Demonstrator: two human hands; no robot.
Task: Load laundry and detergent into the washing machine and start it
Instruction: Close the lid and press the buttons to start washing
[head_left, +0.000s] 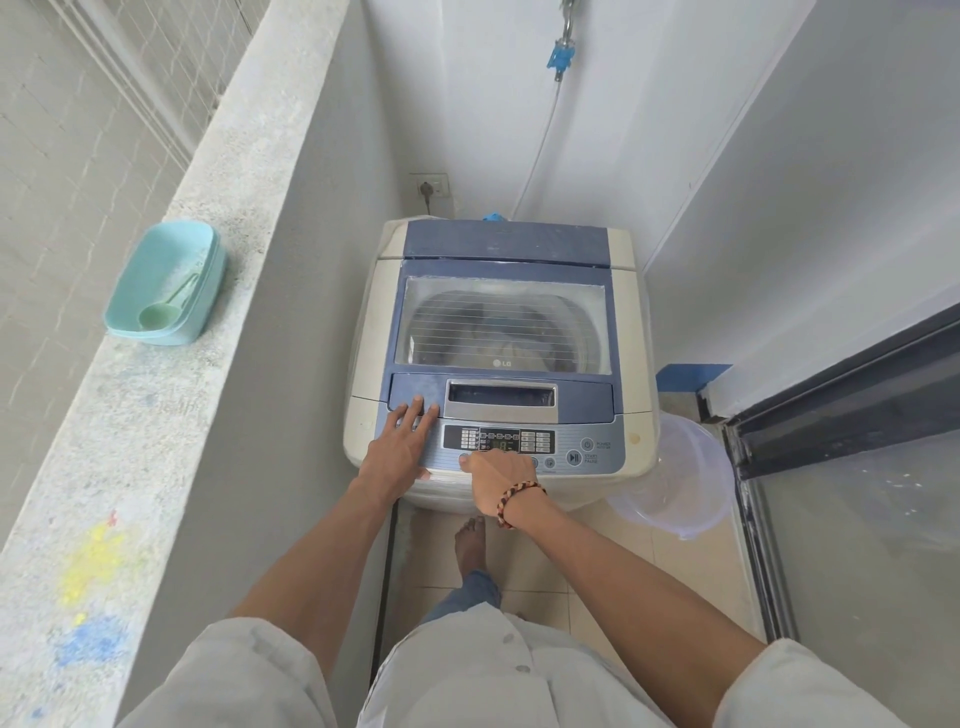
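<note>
A top-loading washing machine (631, 332) stands in a narrow corner with its blue lid (498, 249) closed. Laundry (506, 338) shows dimly through the lid window. The control panel (556, 448) has a lit green digit on its display. My left hand (402, 447) lies flat, fingers spread, on the panel's left end, holding nothing. My right hand (493, 475), with a beaded bracelet at the wrist, is curled with fingers down on the buttons below the display. A teal detergent box (166, 283) with a green scoop in it sits on the ledge at left.
A concrete ledge (171, 415) runs along the left. A wall socket (430, 187) and a hose with a blue tap fitting (560, 54) are behind the machine. A clear plastic bucket (680, 478) stands at the right, beside a sliding glass door (857, 467). My bare foot (470, 545) is on the tiled floor.
</note>
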